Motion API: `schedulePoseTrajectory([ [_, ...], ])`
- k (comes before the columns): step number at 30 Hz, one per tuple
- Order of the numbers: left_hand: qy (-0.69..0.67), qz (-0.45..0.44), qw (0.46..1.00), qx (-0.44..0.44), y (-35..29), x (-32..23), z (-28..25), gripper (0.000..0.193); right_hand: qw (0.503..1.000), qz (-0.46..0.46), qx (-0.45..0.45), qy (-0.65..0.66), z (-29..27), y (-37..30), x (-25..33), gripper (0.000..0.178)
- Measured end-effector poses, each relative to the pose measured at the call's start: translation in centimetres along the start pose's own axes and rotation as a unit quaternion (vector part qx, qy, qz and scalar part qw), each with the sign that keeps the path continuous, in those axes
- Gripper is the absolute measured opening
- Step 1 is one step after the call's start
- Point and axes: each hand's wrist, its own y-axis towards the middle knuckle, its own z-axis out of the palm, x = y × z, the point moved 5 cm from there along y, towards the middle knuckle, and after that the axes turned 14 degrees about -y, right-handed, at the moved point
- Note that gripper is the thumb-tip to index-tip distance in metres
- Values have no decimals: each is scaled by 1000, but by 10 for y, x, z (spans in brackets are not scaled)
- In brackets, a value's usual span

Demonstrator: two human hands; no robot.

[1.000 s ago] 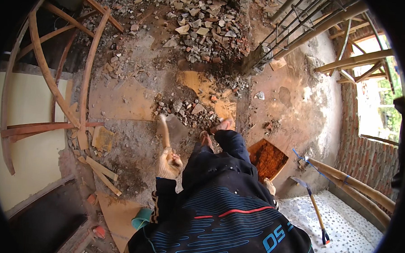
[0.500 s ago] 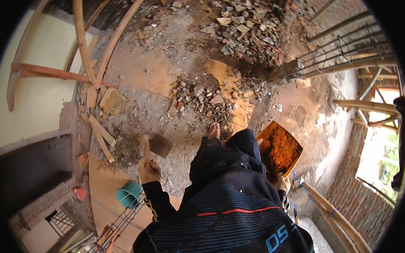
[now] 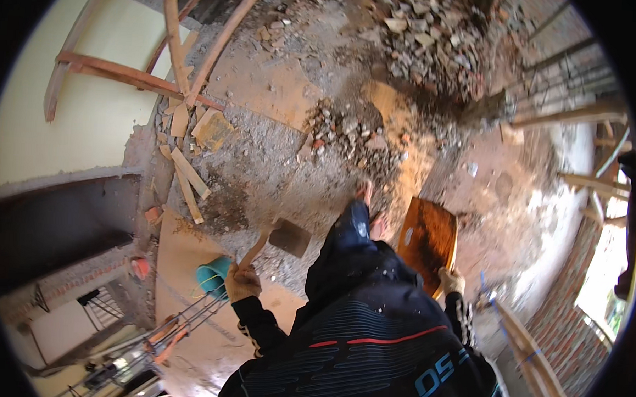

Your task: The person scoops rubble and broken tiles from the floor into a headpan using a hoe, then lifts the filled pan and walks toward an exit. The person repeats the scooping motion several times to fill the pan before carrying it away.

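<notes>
Left hand: the gloved left hand (image 3: 242,282) is closed tight round the wooden handle of a hoe (image 3: 277,237), gripping near the handle's end.
Hoe: its flat dark blade (image 3: 291,237) hangs just above the gritty floor (image 3: 263,160), a little to the left of the person's bare foot (image 3: 364,193); whether it touches the floor I cannot tell.
Right hand: the gloved right hand (image 3: 451,281) is clamped on the near rim of a rust-orange metal pan (image 3: 428,240), fingers curled over the edge.
Pan: held at a tilt at the person's right side, its hollow showing; no load is visible in it.
Rubble: a loose heap of broken brick and mortar (image 3: 345,136) lies ahead of the foot, with a larger mound (image 3: 431,40) further off by the wall.
Nearby: short wooden offcuts (image 3: 188,175) lie to the left, a teal bucket (image 3: 213,275) sits just beside the left hand, and curved timber ribs (image 3: 174,71) lean over the floor.
Risk to the foot: I judge the blade close enough to the bare foot that a short or glancing stroke could strike it.
Risk of slipping: loose grit and stones underfoot could roll and upset the stance.
Risk to the pan: held by one rim only, it could twist out of the grip once weight goes in.
</notes>
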Motion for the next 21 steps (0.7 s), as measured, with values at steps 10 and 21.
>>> schedulePoseTrajectory([
  [10,58,-159,985,36,37,-72,49,38,990,55,-127,-18,47,-71,40,54],
  [21,244,-201,949,-1,162,-150,198,40,931,103,-347,-51,45,-148,226,53],
])
